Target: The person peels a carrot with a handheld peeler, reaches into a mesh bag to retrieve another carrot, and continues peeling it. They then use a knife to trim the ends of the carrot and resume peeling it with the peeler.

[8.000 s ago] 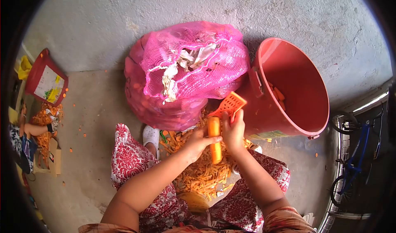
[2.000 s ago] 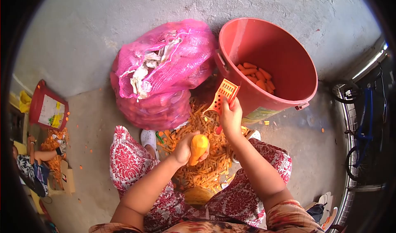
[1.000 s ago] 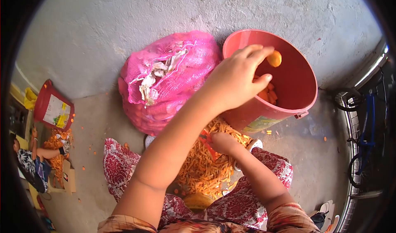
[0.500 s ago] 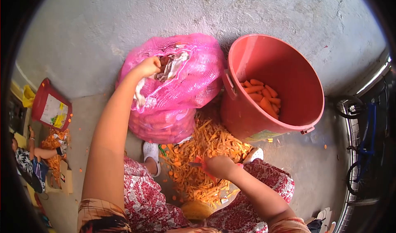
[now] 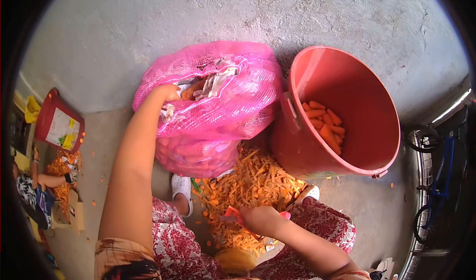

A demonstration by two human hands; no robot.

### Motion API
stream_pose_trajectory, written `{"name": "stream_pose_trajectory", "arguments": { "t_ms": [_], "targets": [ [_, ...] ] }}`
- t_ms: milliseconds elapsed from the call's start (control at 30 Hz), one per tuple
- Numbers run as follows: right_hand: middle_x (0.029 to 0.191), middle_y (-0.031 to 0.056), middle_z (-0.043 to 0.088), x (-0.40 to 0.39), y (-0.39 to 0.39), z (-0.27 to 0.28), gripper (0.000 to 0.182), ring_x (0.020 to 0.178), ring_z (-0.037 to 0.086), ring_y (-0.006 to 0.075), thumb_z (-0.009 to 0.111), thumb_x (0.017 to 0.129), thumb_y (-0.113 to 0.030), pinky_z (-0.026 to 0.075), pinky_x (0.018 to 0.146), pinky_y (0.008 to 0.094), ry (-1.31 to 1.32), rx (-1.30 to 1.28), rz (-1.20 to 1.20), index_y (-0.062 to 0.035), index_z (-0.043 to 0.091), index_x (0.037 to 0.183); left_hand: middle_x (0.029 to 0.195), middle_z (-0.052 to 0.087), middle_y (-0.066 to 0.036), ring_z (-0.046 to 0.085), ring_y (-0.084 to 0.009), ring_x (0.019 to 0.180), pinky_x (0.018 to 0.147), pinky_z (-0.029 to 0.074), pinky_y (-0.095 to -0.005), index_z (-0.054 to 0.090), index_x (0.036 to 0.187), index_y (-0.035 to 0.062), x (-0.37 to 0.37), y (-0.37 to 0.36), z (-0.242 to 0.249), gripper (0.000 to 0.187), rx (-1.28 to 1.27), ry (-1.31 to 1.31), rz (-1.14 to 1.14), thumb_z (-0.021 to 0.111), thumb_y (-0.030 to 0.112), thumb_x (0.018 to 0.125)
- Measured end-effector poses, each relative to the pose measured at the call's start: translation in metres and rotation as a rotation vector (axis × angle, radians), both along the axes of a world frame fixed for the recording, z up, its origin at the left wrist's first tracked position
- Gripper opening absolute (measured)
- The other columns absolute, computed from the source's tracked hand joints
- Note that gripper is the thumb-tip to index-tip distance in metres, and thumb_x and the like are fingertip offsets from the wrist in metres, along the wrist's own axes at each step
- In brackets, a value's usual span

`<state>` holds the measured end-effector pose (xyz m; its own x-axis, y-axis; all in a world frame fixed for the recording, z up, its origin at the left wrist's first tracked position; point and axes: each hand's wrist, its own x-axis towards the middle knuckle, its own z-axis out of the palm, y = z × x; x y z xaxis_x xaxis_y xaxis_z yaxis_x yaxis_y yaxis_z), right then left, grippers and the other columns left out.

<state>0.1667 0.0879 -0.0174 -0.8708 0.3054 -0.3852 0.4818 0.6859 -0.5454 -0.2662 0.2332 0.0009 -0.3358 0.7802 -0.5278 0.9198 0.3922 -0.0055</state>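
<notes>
At the mouth of a pink mesh sack (image 5: 223, 116), my left hand (image 5: 168, 92) is closed round one end of a brownish-orange carrot (image 5: 194, 89). Crumpled paper (image 5: 218, 82) lies beside it in the opening. My right hand (image 5: 263, 220), low between the knees, is closed on a red peeler (image 5: 232, 211) and what looks like a knife (image 5: 228, 219); a blade sticks out left and a pink end right. Their grips are mostly hidden. Under that hand spreads a pile of carrot peelings (image 5: 258, 181). Peeled carrots (image 5: 327, 126) lie inside the big red bucket (image 5: 367, 96).
A grey wall (image 5: 198, 12) rises behind sack and bucket. A yellow rounded object (image 5: 235, 260) sits between the knees. Far left, another person (image 5: 37, 191) sits near more peelings and a red bucket (image 5: 59, 121). A blue bicycle (image 5: 441, 181) stands at right.
My left hand has drawn back to the left in the sack's mouth, and the carrot now shows beyond its fingers. The right hand has dropped slightly, still gripping its tools. The view has shifted.
</notes>
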Motion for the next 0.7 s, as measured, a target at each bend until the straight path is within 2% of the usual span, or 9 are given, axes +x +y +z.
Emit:
{"name": "stream_pose_trajectory", "arguments": {
  "t_ms": [100, 133, 233, 267, 367, 400, 500, 567, 700],
  "targets": [
    [0.060, 0.0137, 0.057, 0.001, -0.001, -0.003, 0.028, 0.055, 0.058, 0.0305, 0.040, 0.083, -0.030, 0.046, 0.052, 0.0414, -0.032, -0.006, 0.018, -0.0031, 0.048, 0.080, 0.126, 0.036, -0.017, 0.040, -0.0296, 0.113, 0.092, 0.035, -0.0359, 0.026, 0.130, 0.0161, 0.028, -0.028, 0.027, 0.092, -0.055, 0.129, -0.023, 0.067, 0.048, 0.053],
    [0.060, 0.0138, 0.057, 0.000, -0.002, -0.005, 0.028, 0.055, 0.058, 0.0305, 0.040, 0.084, -0.030, 0.046, 0.052, 0.0414, -0.036, -0.001, 0.024, -0.0032, 0.048, 0.081, 0.124, 0.037, -0.021, 0.042, -0.0302, 0.111, 0.090, 0.036, -0.0347, 0.020, 0.132, 0.0152, 0.025, -0.030, 0.018, 0.101, -0.056, 0.205, -0.016, 0.074, 0.035, 0.049],
    [0.060, 0.0135, 0.057, -0.001, -0.003, -0.005, 0.028, 0.055, 0.058, 0.0305, 0.040, 0.083, -0.030, 0.046, 0.052, 0.0411, -0.021, 0.005, 0.024, -0.0030, 0.048, 0.081, 0.124, 0.037, -0.021, 0.043, -0.0324, 0.108, 0.089, 0.038, -0.0349, 0.027, 0.129, 0.0139, 0.009, -0.041, -0.003, 0.095, 0.004, 0.144, 0.030, 0.074, 0.033, 0.049],
    [0.063, 0.0140, 0.058, -0.002, -0.004, -0.003, 0.026, 0.058, 0.058, 0.0302, 0.042, 0.082, -0.028, 0.046, 0.053, 0.0406, -0.058, -0.001, 0.038, -0.0027, 0.048, 0.083, 0.116, 0.045, -0.020, 0.045, -0.0316, 0.107, 0.087, 0.040, -0.0357, 0.034, 0.122, 0.0013, 0.026, -0.051, 0.011, 0.080, 0.131, 0.156, 0.034, 0.072, 0.024, 0.054],
    [0.069, 0.0149, 0.059, -0.006, -0.004, 0.002, 0.023, 0.064, 0.060, 0.0295, 0.046, 0.080, -0.024, 0.047, 0.056, 0.0393, -0.134, -0.009, 0.083, -0.0020, 0.048, 0.087, 0.102, 0.053, -0.023, 0.051, -0.0344, 0.094, 0.081, 0.042, -0.0363, 0.036, 0.121, 0.0066, -0.035, -0.049, -0.066, 0.079, 0.151, 0.156, 0.025, 0.073, 0.022, 0.052],
    [0.068, 0.0147, 0.059, -0.005, -0.004, -0.001, 0.023, 0.064, 0.060, 0.0295, 0.046, 0.080, -0.023, 0.047, 0.056, 0.0391, -0.139, -0.005, 0.095, -0.0019, 0.048, 0.087, 0.095, 0.056, -0.023, 0.054, -0.0331, 0.091, 0.078, 0.044, -0.0348, 0.044, 0.112, 0.0012, -0.032, -0.054, -0.076, 0.063, 0.253, 0.140, 0.107, 0.070, 0.015, 0.056],
    [0.067, 0.0140, 0.059, -0.004, -0.006, -0.002, 0.022, 0.064, 0.060, 0.0295, 0.046, 0.080, -0.022, 0.047, 0.056, 0.0386, -0.149, 0.001, 0.099, -0.0014, 0.047, 0.087, 0.090, 0.058, -0.019, 0.055, -0.0299, 0.084, 0.075, 0.044, -0.0337, 0.046, 0.107, 0.0001, 0.009, -0.075, -0.050, 0.050, 0.464, -0.438, 0.286, 0.064, 0.006, 0.061],
    [0.066, 0.0137, 0.059, -0.002, -0.005, 0.001, 0.021, 0.064, 0.060, 0.0294, 0.046, 0.080, -0.021, 0.047, 0.056, 0.0384, -0.150, -0.017, 0.083, -0.0012, 0.047, 0.087, 0.089, 0.058, -0.018, 0.055, -0.0288, 0.082, 0.075, 0.044, -0.0336, 0.045, 0.107, 0.0002, 0.032, -0.084, -0.033, 0.045, 0.525, -0.453, 0.323, 0.060, 0.002, 0.064],
    [0.065, 0.0136, 0.059, 0.001, -0.005, 0.007, 0.020, 0.063, 0.060, 0.0291, 0.046, 0.081, -0.021, 0.047, 0.055, 0.0383, -0.149, -0.053, 0.069, -0.0009, 0.047, 0.086, 0.093, 0.057, -0.019, 0.055, -0.0303, 0.085, 0.076, 0.043, -0.0349, 0.045, 0.108, 0.0014, 0.025, -0.090, -0.054, 0.037, 0.614, 0.040, 0.309, 0.053, 0.004, 0.072]
  ]
}}
